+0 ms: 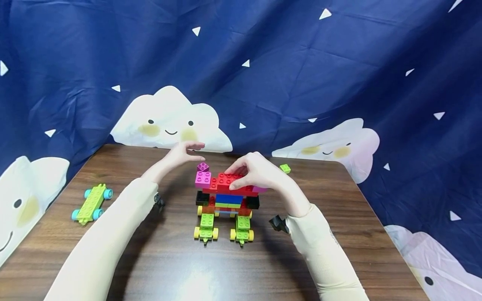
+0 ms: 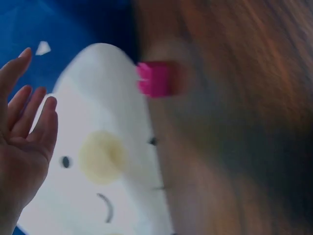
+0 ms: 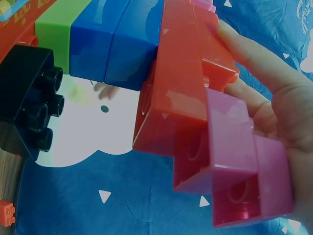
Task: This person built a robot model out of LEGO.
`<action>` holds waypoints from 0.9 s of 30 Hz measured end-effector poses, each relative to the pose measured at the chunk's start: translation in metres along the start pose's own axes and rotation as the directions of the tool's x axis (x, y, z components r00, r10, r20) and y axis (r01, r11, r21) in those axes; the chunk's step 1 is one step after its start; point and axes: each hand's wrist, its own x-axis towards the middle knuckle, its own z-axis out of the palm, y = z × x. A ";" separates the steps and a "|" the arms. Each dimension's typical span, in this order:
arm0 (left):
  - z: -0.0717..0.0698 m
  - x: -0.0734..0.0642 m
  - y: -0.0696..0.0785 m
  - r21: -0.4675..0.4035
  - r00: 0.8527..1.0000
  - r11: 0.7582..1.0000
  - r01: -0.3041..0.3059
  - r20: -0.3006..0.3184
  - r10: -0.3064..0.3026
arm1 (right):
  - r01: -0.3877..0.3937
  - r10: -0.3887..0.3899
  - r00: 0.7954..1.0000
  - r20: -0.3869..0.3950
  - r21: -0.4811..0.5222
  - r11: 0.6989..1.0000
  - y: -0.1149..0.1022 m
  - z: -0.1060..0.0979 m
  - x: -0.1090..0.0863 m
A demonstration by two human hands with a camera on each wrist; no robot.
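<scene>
A toy-brick build stands mid-table, with a red brick (image 1: 224, 179) on top, pink bricks (image 1: 203, 179) at the sides and blue bricks (image 1: 229, 199) lower down. Black bricks (image 3: 27, 98) jut out at its sides, and lime wheeled bases (image 1: 206, 228) with yellow wheels sit at the front. My right hand (image 1: 257, 170) grips the top red brick between thumb and fingers. Beyond the build's left side, my left hand (image 1: 180, 155) hovers with fingers extended and nothing held. Nearest to it is a loose magenta brick (image 2: 155, 79) on the table.
At the left lies a lime wheeled base (image 1: 91, 203) with light blue wheels. A small lime brick (image 1: 285, 168) rests near the table's far edge, right of the build. Behind the table (image 1: 324, 259) hangs a dark blue cloth (image 1: 263, 75) with white clouds.
</scene>
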 end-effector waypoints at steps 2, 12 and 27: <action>0.005 0.004 -0.011 0.028 1.000 0.999 0.015 0.024 -0.016 | -0.001 0.001 1.000 0.001 0.001 1.000 0.000 0.000 -0.001; 0.025 0.009 -0.042 0.054 0.966 0.980 0.191 0.166 -0.198 | 0.003 -0.003 1.000 0.000 -0.002 1.000 -0.001 0.001 -0.002; 0.036 0.016 -0.061 0.203 0.961 0.974 0.102 0.234 -0.150 | 0.008 -0.008 1.000 -0.004 -0.011 1.000 0.000 0.001 -0.001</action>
